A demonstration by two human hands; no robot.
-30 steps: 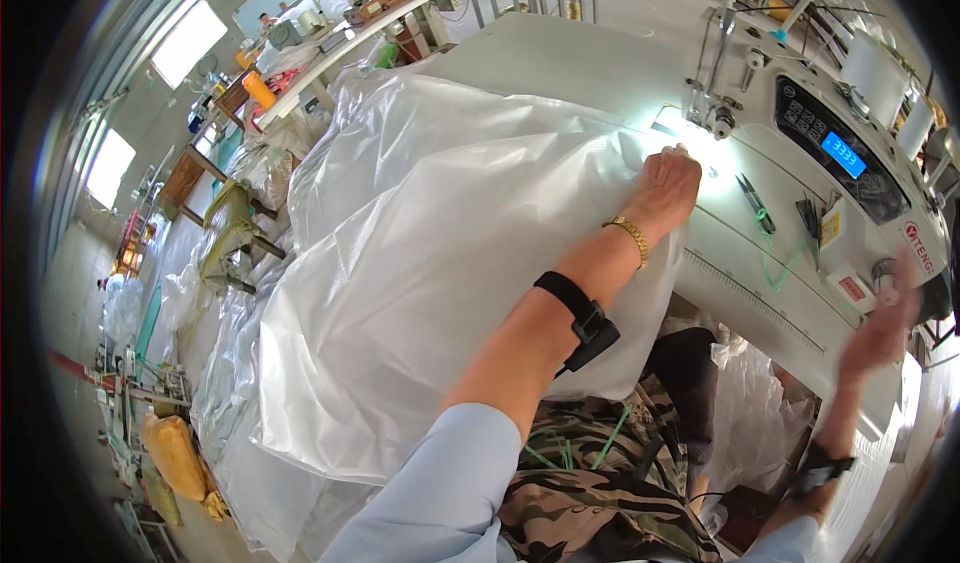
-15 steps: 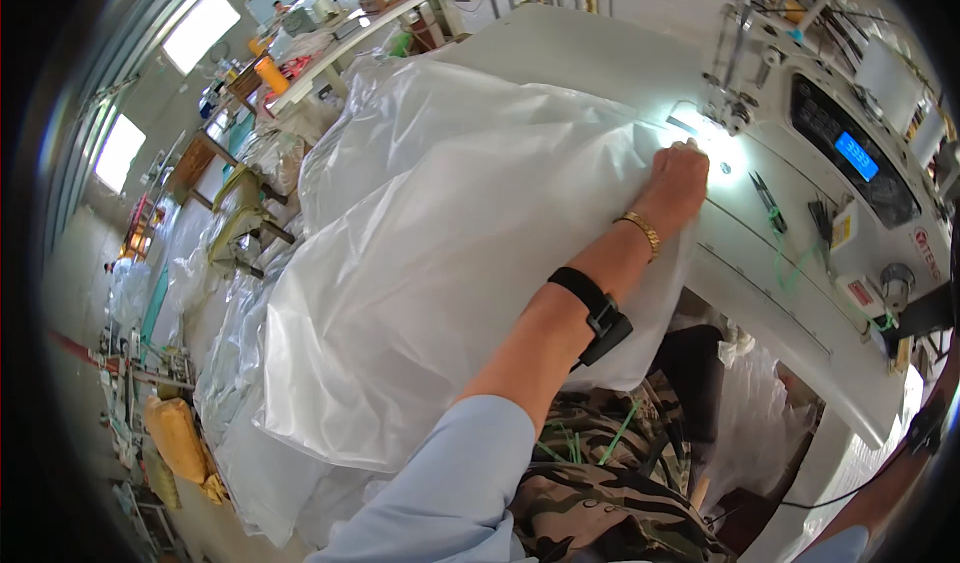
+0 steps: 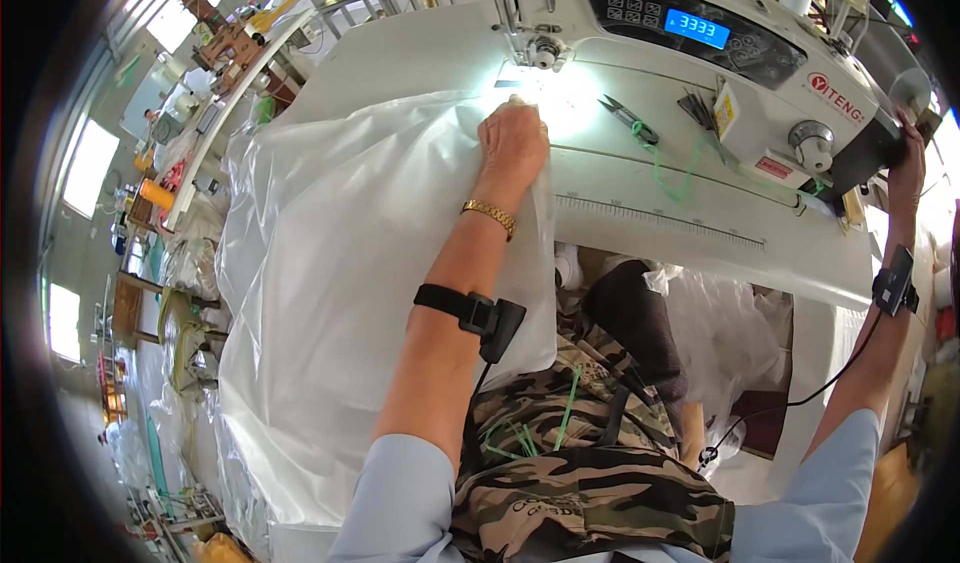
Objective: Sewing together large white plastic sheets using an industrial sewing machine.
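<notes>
A large sheet of white, semi-translucent plastic fabric (image 3: 350,223) spreads over the left part of the sewing machine's table and hangs down toward my lap. My left hand (image 3: 515,143) is closed on its upper right edge, just in front of the lit needle area. The sewing machine (image 3: 690,63) has a control panel with a blue display. At the machine's far right end, my right hand (image 3: 907,158) grips the dark handwheel (image 3: 885,148); some of its fingers are hidden behind it.
Thread snips (image 3: 630,121) lie on the table right of the needle, beside several dark slim tools (image 3: 697,111) and green thread (image 3: 680,185). Clear plastic (image 3: 725,328) hangs below the table. A cable runs to the band on my right forearm. Another worktable (image 3: 240,98) stands at far left.
My view has swung right, bringing my right hand at the machine's end into sight. My left hand still pinches the fabric edge near the needle.
</notes>
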